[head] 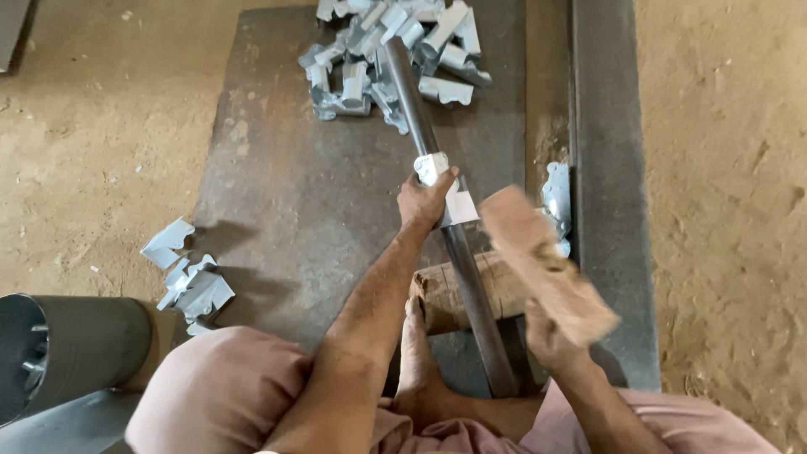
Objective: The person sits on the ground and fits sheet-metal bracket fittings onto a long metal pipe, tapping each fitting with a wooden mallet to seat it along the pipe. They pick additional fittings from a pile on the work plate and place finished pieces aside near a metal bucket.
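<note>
My left hand [424, 200] grips a bent sheet-metal piece [445, 187] wrapped around a dark steel pipe [437, 181]. The pipe slants from the pile at the top down over a short wooden log [496, 286]. My right hand [546, 340] holds a wooden block [551, 265] raised just right of the pipe; the block is blurred. My bare foot [416, 353] rests against the log. All this lies on a dark metal plate [311, 193] on the ground.
A pile of bent galvanised pieces [391, 50] sits at the plate's far end. Several more pieces [189, 277] lie on the sandy ground at left. One piece [556, 195] leans by a steel beam [609, 185] at right. A metal cylinder [67, 349] lies at bottom left.
</note>
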